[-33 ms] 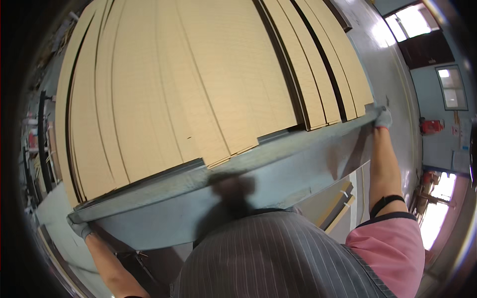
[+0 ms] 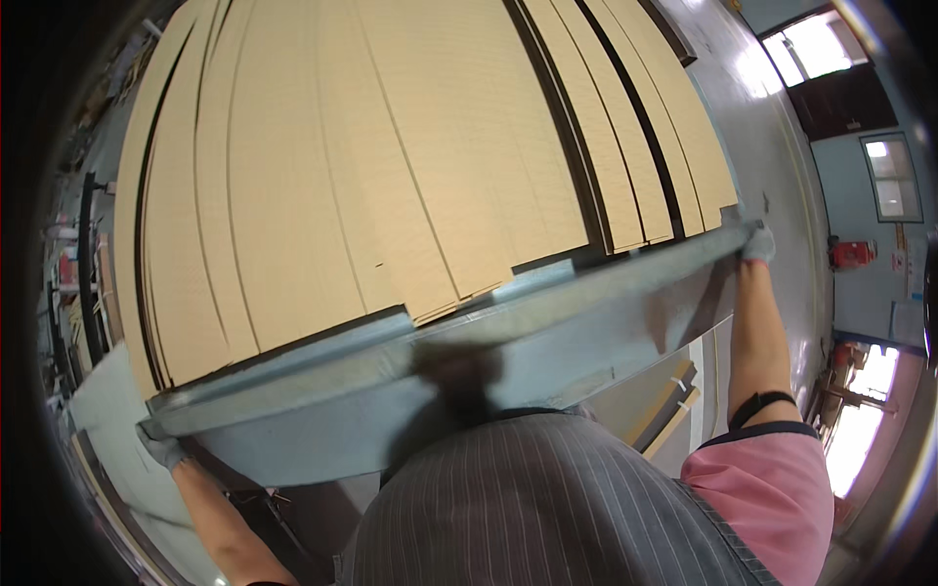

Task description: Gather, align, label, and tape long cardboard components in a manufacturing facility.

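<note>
A wide grey metal panel (image 2: 547, 347) with a raised rail (image 2: 371, 374) along its far edge stretches across in front of my body. My left hand (image 2: 166, 449), in a grey glove, is wrapped round the rail's left end. At the right end, my gloved right hand (image 2: 760, 245) grips the same rail. Beyond it lie pale yellow boards (image 2: 322, 176) side by side, with dark gaps between some of them and uneven near ends. Both hands' fingertips are partly hidden by the rail.
More yellow-edged boards (image 2: 664, 410) lie below the panel on the right. Dark racks (image 2: 88, 264) line the left side. Shiny grey floor (image 2: 762, 127) runs along the right, with a red object (image 2: 852, 254) by the wall.
The metal rail has shifted slightly away from the boards' near ends, so the gap between them is wider. Both hands stay on the rail; the view has shifted a little.
</note>
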